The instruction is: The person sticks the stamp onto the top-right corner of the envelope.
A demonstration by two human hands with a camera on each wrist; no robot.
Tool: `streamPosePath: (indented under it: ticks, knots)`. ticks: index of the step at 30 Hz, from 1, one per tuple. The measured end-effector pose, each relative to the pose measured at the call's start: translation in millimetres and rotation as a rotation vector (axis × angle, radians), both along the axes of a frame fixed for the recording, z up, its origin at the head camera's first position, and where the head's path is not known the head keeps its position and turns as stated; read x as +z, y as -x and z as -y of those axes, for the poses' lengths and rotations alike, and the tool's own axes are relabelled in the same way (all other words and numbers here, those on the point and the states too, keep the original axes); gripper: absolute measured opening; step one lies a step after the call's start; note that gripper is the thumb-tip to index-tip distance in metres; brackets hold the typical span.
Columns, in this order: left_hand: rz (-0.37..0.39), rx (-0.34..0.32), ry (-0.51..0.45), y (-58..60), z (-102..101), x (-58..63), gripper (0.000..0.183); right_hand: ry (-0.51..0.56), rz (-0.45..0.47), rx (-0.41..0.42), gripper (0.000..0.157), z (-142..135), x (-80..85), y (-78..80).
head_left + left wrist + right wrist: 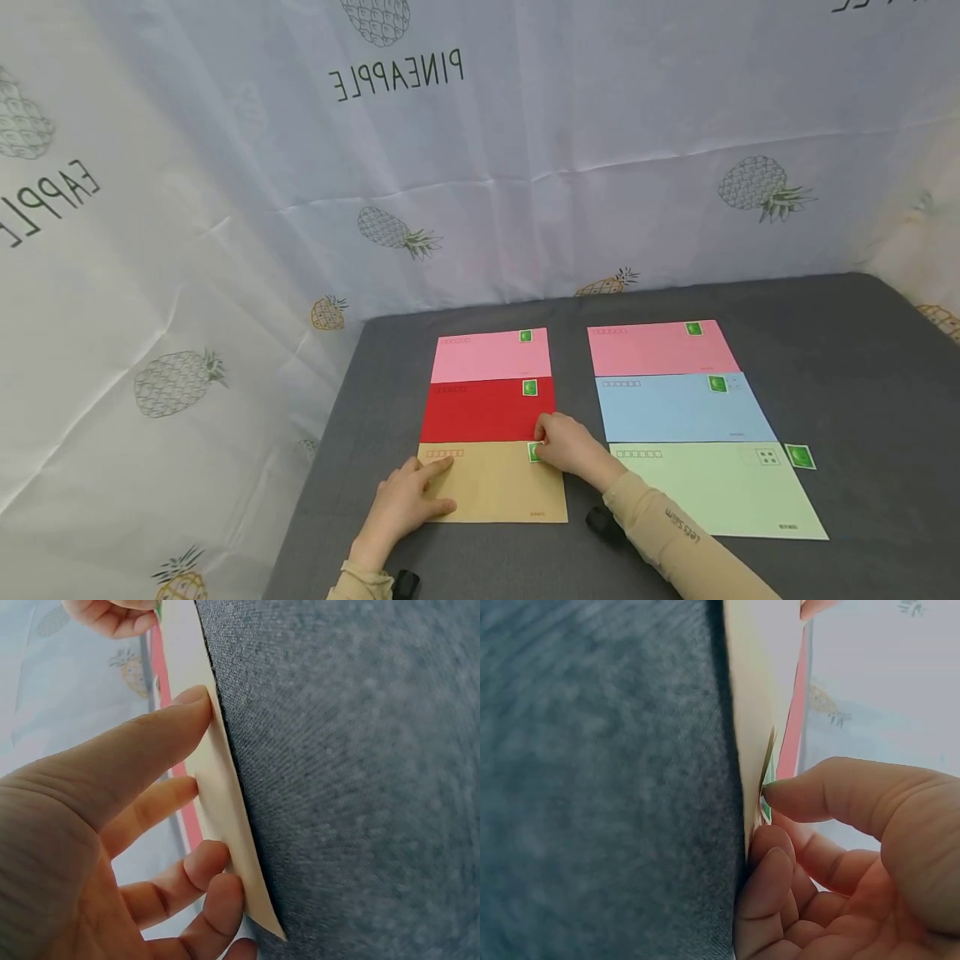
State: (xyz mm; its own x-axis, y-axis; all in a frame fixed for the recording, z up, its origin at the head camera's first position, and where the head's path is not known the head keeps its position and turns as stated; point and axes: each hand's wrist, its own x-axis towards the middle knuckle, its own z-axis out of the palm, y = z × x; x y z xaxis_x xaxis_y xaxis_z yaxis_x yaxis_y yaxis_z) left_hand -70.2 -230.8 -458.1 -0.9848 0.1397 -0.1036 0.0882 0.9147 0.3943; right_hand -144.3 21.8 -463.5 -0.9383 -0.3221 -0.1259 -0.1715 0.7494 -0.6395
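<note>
A tan envelope lies at the front of the left column, with printed postcode boxes at its upper left. My left hand rests on its left part, thumb and fingertips spread against the paper. At the upper right corner my right hand pinches a green stamp, partly hidden by the fingers. In the right wrist view, the stamp stands slightly tilted off the envelope, the thumb against it. The left wrist view shows the left thumb pressing near the envelope's edge.
Behind the tan envelope lie a red envelope and a pink envelope, both stamped. To the right are stamped pink and blue envelopes, and a green envelope with a loose stamp beside it on grey cloth.
</note>
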Motion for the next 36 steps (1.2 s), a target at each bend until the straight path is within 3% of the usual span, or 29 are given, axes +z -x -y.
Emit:
streamPosePath:
  ticks: [9,14,22,28,36]
  knots:
    - [-0.108,-0.042,0.092,3.0,-5,2.8,0.049,0.043,-0.028,-0.005,0.015,-3,-0.2,-2.9]
    - [-0.18,-0.058,0.125,8.8,-17,4.0,0.051,0.087,-0.039,0.017,0.013,-15,3.2,-2.9]
    - [-0.222,-0.134,0.101,19.5,-56,5.7,0.052,0.124,-0.054,0.083,0.011,-51,12.7,-0.7]
    - [-0.223,-0.199,0.048,26.3,-91,7.6,0.05,0.125,-0.097,0.061,0.012,-87,20.0,-2.1]
    - [-0.258,-0.256,-0.005,26.9,-129,9.2,0.046,0.139,-0.165,0.011,0.016,-132,20.8,-10.0]
